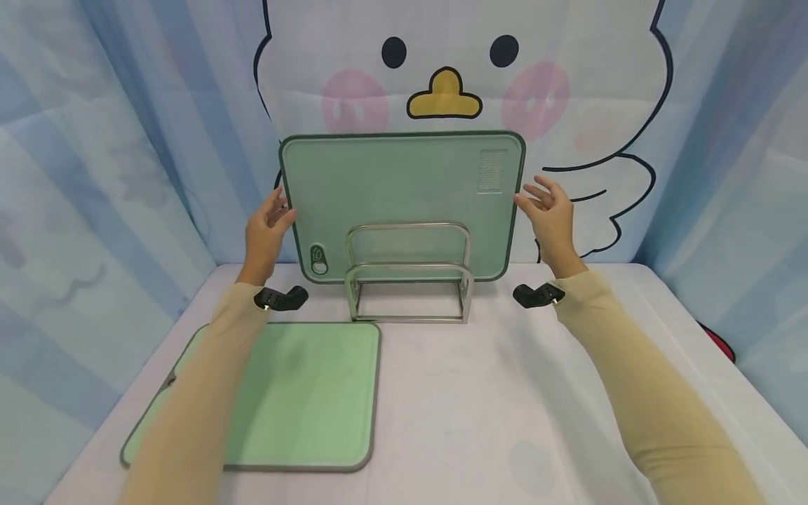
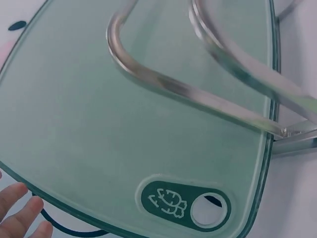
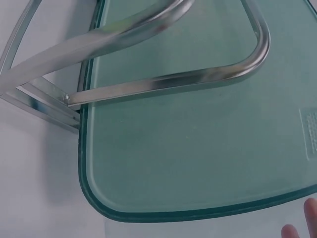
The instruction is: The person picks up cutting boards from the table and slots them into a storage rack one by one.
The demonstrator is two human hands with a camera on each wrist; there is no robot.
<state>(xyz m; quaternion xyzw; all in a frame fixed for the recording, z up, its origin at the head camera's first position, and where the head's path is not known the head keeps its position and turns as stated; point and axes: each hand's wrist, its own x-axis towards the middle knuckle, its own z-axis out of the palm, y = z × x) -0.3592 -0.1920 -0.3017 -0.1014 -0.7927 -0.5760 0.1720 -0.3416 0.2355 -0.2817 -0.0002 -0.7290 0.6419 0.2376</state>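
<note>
A green cutting board (image 1: 404,182) with a dark green rim stands upright on its long side, behind the two visible hoops of a metal rack (image 1: 410,266). Its lower corner has a carrot-marked hole (image 2: 210,210); a rough grating patch (image 1: 492,171) lies near the opposite upper corner. My left hand (image 1: 265,231) is at the board's left edge, fingers loosely extended beside the rim. At the right edge is my right hand (image 1: 550,217), fingers spread and lightly bent. In both wrist views the visible fingertips sit just off the rim; thumb contact cannot be made out.
A second, lighter green board (image 1: 303,400) with a grey rim lies flat at the front left, partly under my left forearm. The white table (image 1: 473,407) ends at patterned curtains (image 1: 113,175) on the sides and back. A small red item (image 1: 718,342) shows at the right edge.
</note>
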